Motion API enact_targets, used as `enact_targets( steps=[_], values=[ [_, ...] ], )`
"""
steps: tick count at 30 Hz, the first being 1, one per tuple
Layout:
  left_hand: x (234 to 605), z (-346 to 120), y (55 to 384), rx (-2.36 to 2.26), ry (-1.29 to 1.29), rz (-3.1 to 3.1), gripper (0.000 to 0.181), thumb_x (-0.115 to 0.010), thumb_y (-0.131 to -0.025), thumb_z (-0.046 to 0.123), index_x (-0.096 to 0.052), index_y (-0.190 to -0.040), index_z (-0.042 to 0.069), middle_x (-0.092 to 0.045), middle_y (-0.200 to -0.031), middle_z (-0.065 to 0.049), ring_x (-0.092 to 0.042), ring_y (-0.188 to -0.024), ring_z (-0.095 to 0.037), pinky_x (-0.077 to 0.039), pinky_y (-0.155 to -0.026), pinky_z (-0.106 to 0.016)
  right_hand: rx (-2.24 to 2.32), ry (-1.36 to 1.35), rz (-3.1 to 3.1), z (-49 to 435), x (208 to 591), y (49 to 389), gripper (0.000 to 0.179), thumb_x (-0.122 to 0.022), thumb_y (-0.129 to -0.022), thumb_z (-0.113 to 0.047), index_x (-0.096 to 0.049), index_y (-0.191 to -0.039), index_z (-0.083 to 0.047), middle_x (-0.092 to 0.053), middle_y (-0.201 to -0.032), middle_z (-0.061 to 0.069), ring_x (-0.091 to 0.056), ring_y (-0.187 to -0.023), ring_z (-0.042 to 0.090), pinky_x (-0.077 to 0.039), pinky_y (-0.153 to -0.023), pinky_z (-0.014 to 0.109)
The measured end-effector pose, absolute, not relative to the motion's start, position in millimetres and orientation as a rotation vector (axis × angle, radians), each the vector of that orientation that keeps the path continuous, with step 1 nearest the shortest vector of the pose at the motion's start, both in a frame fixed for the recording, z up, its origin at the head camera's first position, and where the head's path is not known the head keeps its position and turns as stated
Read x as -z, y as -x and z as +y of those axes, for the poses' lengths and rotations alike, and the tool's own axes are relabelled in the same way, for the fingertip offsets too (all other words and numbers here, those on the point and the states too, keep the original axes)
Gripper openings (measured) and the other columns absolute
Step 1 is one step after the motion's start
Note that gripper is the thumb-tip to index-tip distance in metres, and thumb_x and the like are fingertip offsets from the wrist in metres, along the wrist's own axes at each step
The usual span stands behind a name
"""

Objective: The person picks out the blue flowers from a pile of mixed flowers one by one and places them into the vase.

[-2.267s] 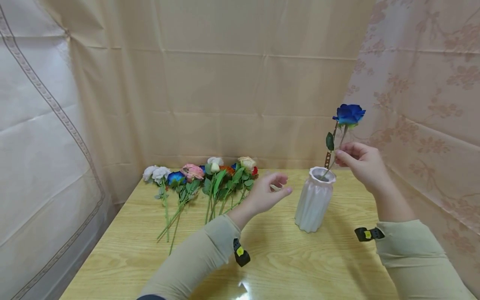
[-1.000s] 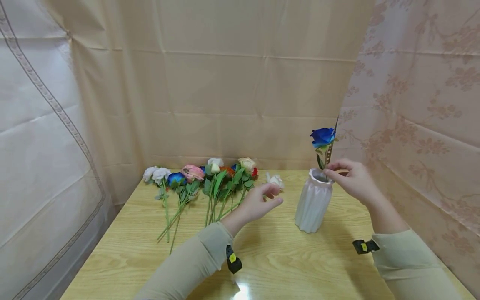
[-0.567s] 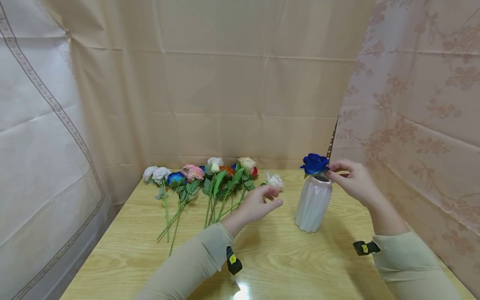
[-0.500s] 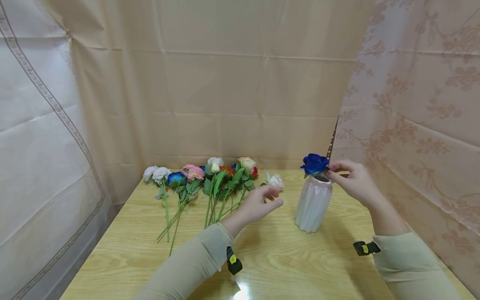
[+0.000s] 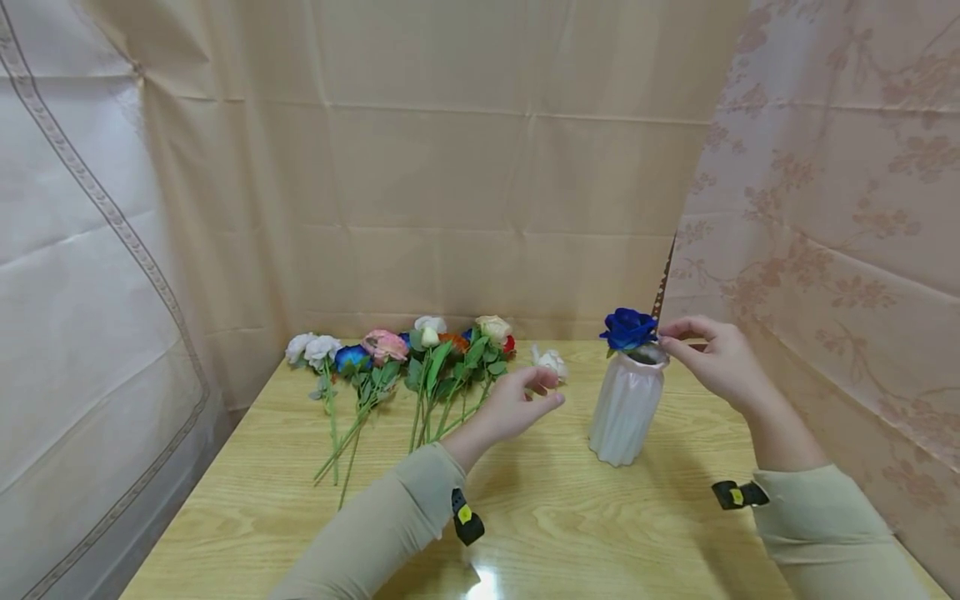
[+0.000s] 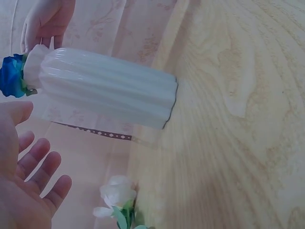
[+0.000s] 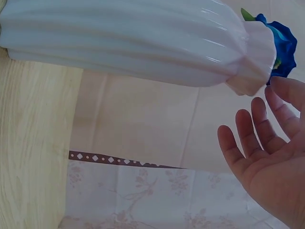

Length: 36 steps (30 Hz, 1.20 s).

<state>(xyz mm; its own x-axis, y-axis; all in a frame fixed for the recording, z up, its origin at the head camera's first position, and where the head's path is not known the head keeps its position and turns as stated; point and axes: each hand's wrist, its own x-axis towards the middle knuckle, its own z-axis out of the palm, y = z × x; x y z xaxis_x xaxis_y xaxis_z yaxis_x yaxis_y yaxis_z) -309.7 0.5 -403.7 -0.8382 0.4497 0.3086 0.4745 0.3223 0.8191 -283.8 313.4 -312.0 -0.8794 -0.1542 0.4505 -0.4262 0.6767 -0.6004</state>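
A blue rose (image 5: 628, 330) stands in the white fluted vase (image 5: 626, 412), its bloom low against the rim and its stem hidden inside. My right hand (image 5: 716, 358) is at the right side of the vase mouth, thumb and forefinger close together by the bloom; the right wrist view shows the other fingers (image 7: 237, 138) loosely bent. Whether a fingertip touches a petal or the rim I cannot tell. To the left of the vase, my left hand (image 5: 513, 408) hovers over the table with relaxed fingers, holding nothing. Behind it lies a white rose (image 5: 551, 362), partly hidden.
Several artificial flowers lie in a row at the table's back left, among them a pink bloom (image 5: 386, 343), a blue one (image 5: 352, 357) and a cream one (image 5: 493, 327). Their stems point toward the front. Cloth curtains (image 5: 480, 167) surround the wooden table (image 5: 555, 525).
The blue rose has gone down into the vase from above it, guided by my right hand. Since half a second ago that hand has drawn slightly right, while the rose stays. My left hand barely moves.
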Motion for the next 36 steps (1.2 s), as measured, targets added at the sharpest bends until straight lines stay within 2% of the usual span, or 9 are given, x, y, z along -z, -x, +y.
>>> enact_targets(
  steps=[6, 9, 15, 18, 22, 29, 36],
  values=[
    [397, -2, 311, 1.599, 0.883, -2.485, 0.024, -0.072, -0.097, 0.029, -0.069, -0.116, 0.013, -0.068, -0.112, 0.001, -0.061, -0.101, -0.01, -0.052, -0.085, -0.028, -1.041, -0.451, -2.505, 318, 307, 282, 0.031, -0.062, -0.104, -0.029, -0.069, -0.119, -0.003, -0.069, -0.115, 0.015, -0.063, -0.092, -0.004, -0.049, -0.075, 0.014],
    [393, -2, 310, 1.616, 0.895, -2.466, 0.025, -0.073, -0.097, 0.028, -0.069, -0.116, 0.012, -0.069, -0.113, -0.003, -0.061, -0.1, -0.011, -0.053, -0.085, -0.028, -1.044, -0.445, -2.487, 318, 304, 280, 0.032, -0.061, -0.105, -0.031, -0.069, -0.119, -0.004, -0.069, -0.113, 0.014, -0.063, -0.093, -0.003, -0.048, -0.077, 0.013],
    [384, -3, 307, 1.64, 0.933, -2.439, 0.025, -0.071, -0.098, 0.024, -0.068, -0.119, 0.011, -0.069, -0.116, -0.006, -0.062, -0.103, -0.016, -0.053, -0.085, -0.03, -1.064, -0.427, -2.484, 317, 300, 277, 0.036, -0.061, -0.104, -0.035, -0.066, -0.123, -0.005, -0.068, -0.115, 0.012, -0.064, -0.095, 0.001, -0.048, -0.078, 0.013],
    [380, -3, 305, 1.637, 0.947, -2.433, 0.024, -0.071, -0.098, 0.023, -0.068, -0.119, 0.012, -0.069, -0.115, -0.003, -0.063, -0.104, -0.017, -0.053, -0.085, -0.03, -1.098, -0.439, -2.475, 316, 300, 276, 0.039, -0.063, -0.103, -0.034, -0.062, -0.13, -0.006, -0.065, -0.12, 0.011, -0.062, -0.1, 0.005, -0.048, -0.08, 0.011],
    [379, -4, 303, 1.626, 0.959, -2.431, 0.024, -0.071, -0.098, 0.025, -0.068, -0.119, 0.013, -0.069, -0.112, 0.001, -0.063, -0.103, -0.016, -0.053, -0.084, -0.029, -1.15, -0.485, -2.461, 316, 303, 275, 0.045, -0.065, -0.102, -0.03, -0.054, -0.14, -0.007, -0.062, -0.127, 0.015, -0.059, -0.107, 0.008, -0.047, -0.083, 0.009],
    [382, -5, 300, 1.639, 0.951, -2.436, 0.028, -0.072, -0.097, 0.028, -0.069, -0.12, 0.012, -0.068, -0.112, 0.005, -0.062, -0.102, -0.01, -0.052, -0.086, -0.031, -1.21, -0.587, -2.429, 316, 312, 278, 0.056, -0.07, -0.099, -0.017, -0.044, -0.147, -0.004, -0.056, -0.136, 0.018, -0.055, -0.114, 0.0, -0.046, -0.088, 0.01],
    [387, -7, 300, 1.621, 0.949, -2.449, 0.029, -0.071, -0.098, 0.032, -0.068, -0.12, 0.013, -0.066, -0.113, 0.007, -0.061, -0.103, -0.01, -0.052, -0.087, -0.03, -1.28, -0.645, -2.417, 317, 323, 282, 0.063, -0.073, -0.096, -0.01, -0.039, -0.149, -0.001, -0.05, -0.142, 0.02, -0.051, -0.124, 0.008, -0.047, -0.091, 0.013]
  ],
)
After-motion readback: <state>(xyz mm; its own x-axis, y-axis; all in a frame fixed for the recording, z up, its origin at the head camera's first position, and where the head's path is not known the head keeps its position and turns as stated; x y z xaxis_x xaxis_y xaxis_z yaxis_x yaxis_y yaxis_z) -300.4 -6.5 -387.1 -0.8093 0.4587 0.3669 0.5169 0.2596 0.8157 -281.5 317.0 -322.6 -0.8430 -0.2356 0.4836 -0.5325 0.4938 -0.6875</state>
